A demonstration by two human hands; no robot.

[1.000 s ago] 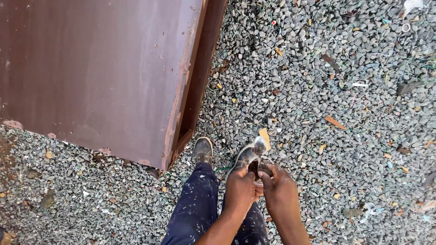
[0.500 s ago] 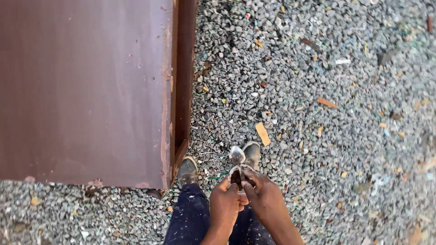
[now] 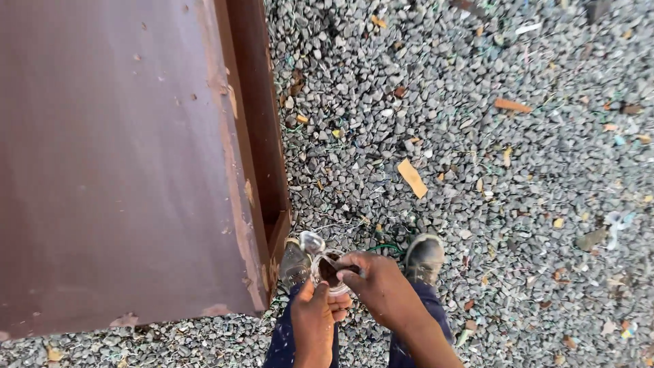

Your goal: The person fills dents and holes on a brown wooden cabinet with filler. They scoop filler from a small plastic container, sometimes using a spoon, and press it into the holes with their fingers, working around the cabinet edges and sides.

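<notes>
Both hands (image 3: 354,293) pinching small clear plastic piece (image 3: 327,269) over gravel (image 3: 477,136), brown panel (image 3: 116,163) left; fiddling ongoing, nothing finished yet.

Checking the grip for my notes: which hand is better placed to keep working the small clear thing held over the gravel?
Right, probably. The right hand already pinches the small clear object from above with its fingertips, while the left hand only supports it from below.

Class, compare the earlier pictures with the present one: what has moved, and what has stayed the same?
The person has stepped forward along the brown metal panel; the tan wood chip that lay at the shoe tips now lies ahead of the shoes. The left hand and right hand still hold the small clear object together over the gravel.
</notes>
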